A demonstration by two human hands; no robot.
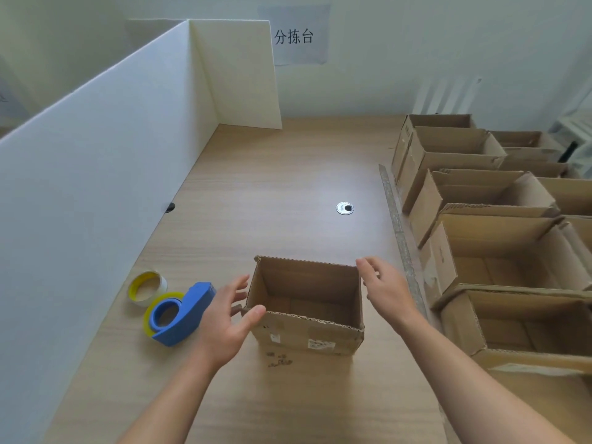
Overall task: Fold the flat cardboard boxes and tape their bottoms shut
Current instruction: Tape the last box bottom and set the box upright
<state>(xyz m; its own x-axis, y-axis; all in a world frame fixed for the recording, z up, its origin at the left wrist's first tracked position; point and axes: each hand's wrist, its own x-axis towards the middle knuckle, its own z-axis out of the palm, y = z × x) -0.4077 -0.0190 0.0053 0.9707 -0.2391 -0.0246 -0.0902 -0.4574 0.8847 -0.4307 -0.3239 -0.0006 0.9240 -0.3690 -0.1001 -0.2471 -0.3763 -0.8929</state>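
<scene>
1. Head view looks down on a wooden table (272, 174). An open-topped cardboard box (307, 336) stands upright at lower centre of the frame, between the two hands.
2. The left hand (224, 318) is open, with fingers spread and gently curved, just beside the box's left wall. Its thumb lies at the near left corner of the rim. I cannot tell whether it presses the cardboard or only hovers against it.
3. The right hand (387, 290) is open too, with fingers relaxed and a little apart. It sits close by the box's right wall near the far right corner. Contact there is not clear either.
4. Neither hand grips anything. The two are apart, one on each side of the box.
5. Left of the left hand, a blue tape dispenser (192, 312) loaded with a yellowish roll lies on the table. A spare tape roll (147, 288) sits just beside it, toward the white partition (96, 187) along the left of the frame.
6. On the right of the frame, a row of assembled boxes (480, 251) stands open-topped, with a thin cardboard strip (397, 219) along its left edge.
7. At centre, a round metal cable hole (344, 208) sits in the tabletop.
8. At the top, a paper sign (293, 36) hangs on the wall.
</scene>
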